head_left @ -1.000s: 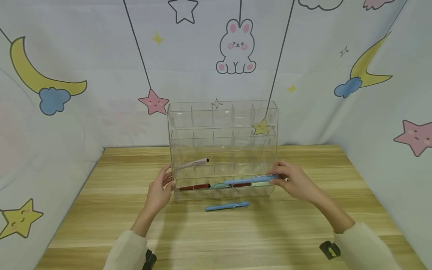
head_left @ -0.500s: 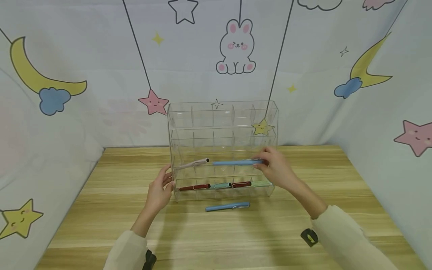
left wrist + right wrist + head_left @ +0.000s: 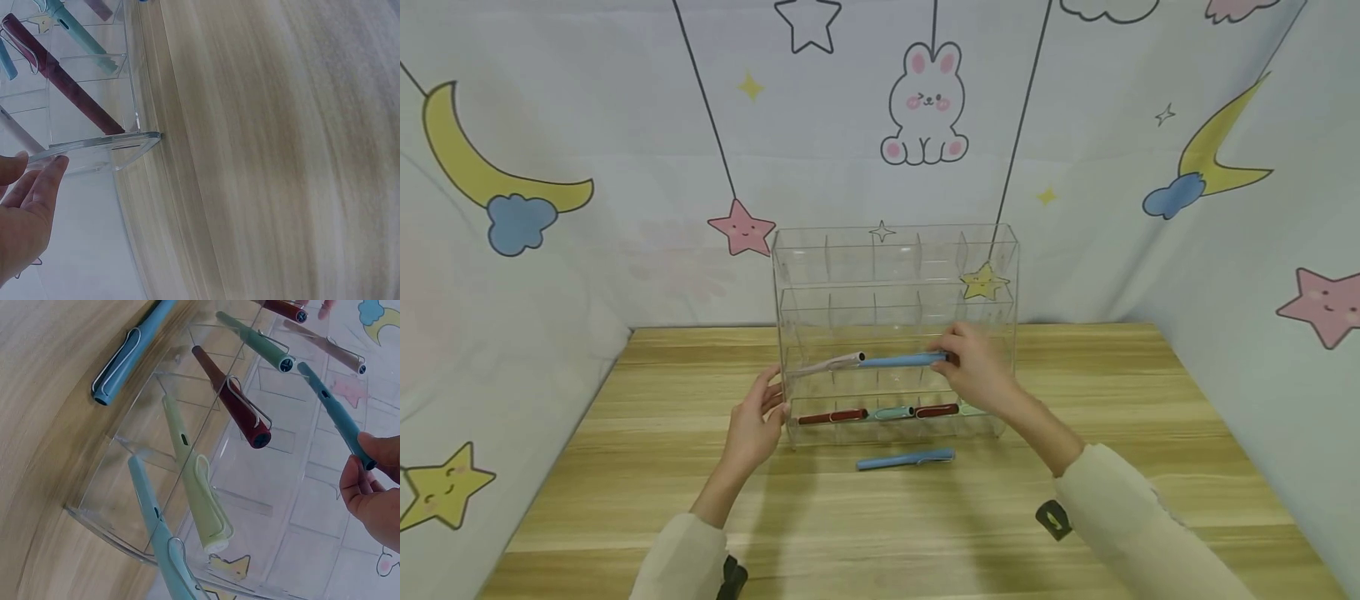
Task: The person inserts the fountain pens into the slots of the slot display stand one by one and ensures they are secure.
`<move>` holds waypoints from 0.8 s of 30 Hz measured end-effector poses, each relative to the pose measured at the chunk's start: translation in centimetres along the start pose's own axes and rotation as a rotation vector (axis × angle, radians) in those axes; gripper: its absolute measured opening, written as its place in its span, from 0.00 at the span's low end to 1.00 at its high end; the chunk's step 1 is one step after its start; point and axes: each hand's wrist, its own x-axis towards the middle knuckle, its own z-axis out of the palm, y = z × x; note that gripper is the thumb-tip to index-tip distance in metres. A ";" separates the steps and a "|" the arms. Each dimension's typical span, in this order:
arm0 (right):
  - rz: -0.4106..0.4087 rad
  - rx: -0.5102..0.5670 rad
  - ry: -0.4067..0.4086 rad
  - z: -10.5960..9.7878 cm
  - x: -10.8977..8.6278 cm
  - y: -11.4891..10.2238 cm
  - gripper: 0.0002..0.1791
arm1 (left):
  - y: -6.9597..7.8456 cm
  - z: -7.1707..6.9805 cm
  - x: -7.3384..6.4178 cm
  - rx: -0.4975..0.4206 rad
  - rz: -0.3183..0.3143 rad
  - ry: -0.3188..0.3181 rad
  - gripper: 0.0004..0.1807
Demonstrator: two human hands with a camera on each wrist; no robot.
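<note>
My right hand (image 3: pixel 977 371) pinches the cap end of a blue pen (image 3: pixel 895 361) at the second tier from the bottom of a clear acrylic pen rack (image 3: pixel 895 317). In the right wrist view this pen (image 3: pixel 334 412) slants, its tail at the tier. Beside its tail a pale pink pen (image 3: pixel 835 362) leans in the same tier. My left hand (image 3: pixel 756 421) holds the rack's left side panel between thumb and fingers. The bottom tier carries a dark red pen (image 3: pixel 835 416), a teal pen (image 3: pixel 892 412), another dark red pen (image 3: pixel 937 410), a pale green pen (image 3: pixel 197 481) and a light blue pen (image 3: pixel 159 525).
Another blue pen (image 3: pixel 906 458) lies on the wooden table (image 3: pixel 880 525) in front of the rack. Behind the rack hangs a white curtain (image 3: pixel 842 133) printed with a bunny, stars and moons. More curtain stands at both sides.
My right hand has carried the blue pen up from beside the bottom tier and leftward to the second tier, next to the pale pink pen. The left hand stays on the panel.
</note>
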 end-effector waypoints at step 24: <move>-0.024 0.103 -0.023 2.4 1.6 -0.8 0.11 | 0.1 0.1 -0.1 0.010 -0.001 0.008 0.31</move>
